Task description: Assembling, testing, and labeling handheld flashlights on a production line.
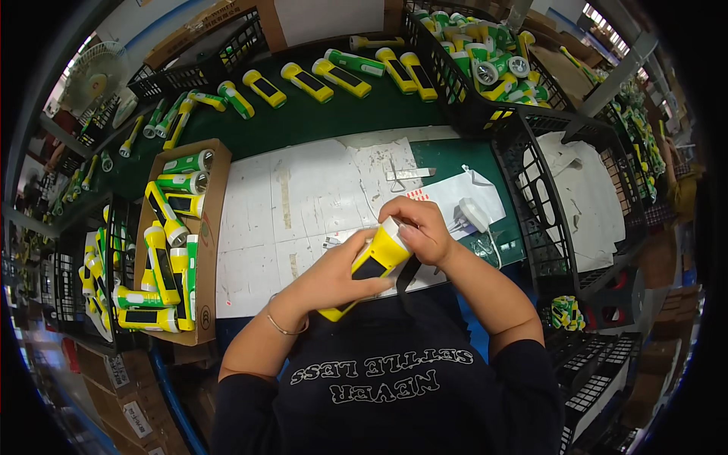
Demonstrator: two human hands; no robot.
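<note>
A yellow flashlight with a white head and a dark panel along its side is held between my two hands, above the near edge of the worktable. My left hand wraps round its body, thumb lying across the panel. Closed at the white head end, my right hand grips the rim with thumb and fingers. The flashlight's tail end pokes out below my left hand. Just beyond my right hand lies a white plug adapter with a cable, on a white sheet.
To the left stands a cardboard box of green and yellow flashlights. More flashlights line the green table's far side. A black crate at the back right is heaped with them. Another black crate at the right holds pale sheets.
</note>
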